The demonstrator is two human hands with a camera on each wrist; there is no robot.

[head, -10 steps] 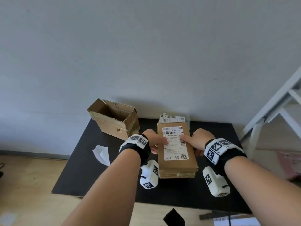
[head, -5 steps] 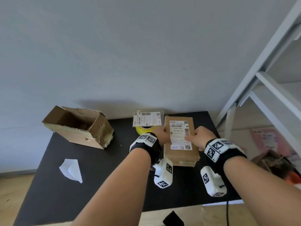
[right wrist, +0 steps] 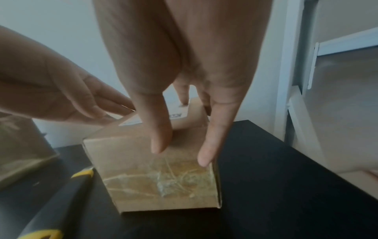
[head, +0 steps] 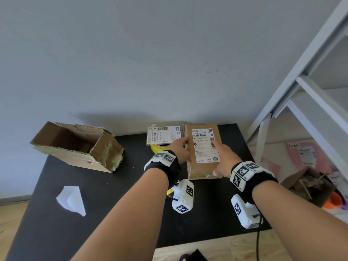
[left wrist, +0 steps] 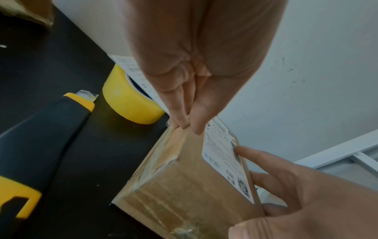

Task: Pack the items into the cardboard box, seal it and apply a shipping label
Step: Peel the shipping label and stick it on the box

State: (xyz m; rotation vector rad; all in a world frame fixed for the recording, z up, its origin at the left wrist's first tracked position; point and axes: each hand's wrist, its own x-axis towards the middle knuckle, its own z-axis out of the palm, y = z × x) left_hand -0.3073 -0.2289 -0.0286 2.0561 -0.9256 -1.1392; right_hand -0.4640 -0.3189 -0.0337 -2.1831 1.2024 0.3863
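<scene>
Brown cardboard, taped shut: steadied a sealed cardboard box (head: 199,169) near the far right corner of the black table (head: 113,213) with two bare hands, forearms stretched forward side by side. Set the left hand (head: 179,149) flat against the box's left side, fingers straight and close together, tips at the top edge. Laid the right hand (head: 225,157) along the box's right edge, fingers extended and slightly spread, index tip pressing the right margin of the shipping label (head: 204,146) stuck on top, thumb toward the near taped end. Clasped nothing with either hand.

Counted two boxes: the sealed one and an open cardboard box (head: 75,146), tilted, near the far left corner. Counted two labels: one on the sealed box, a second label sheet (head: 163,134) resting on the single yellow tape roll (head: 159,147) at the far edge, just left of the box. Also showed one black-and-yellow utility knife (left wrist: 40,137) near the roll and one white paper scrap (head: 71,200) toward the near left corner.
</scene>
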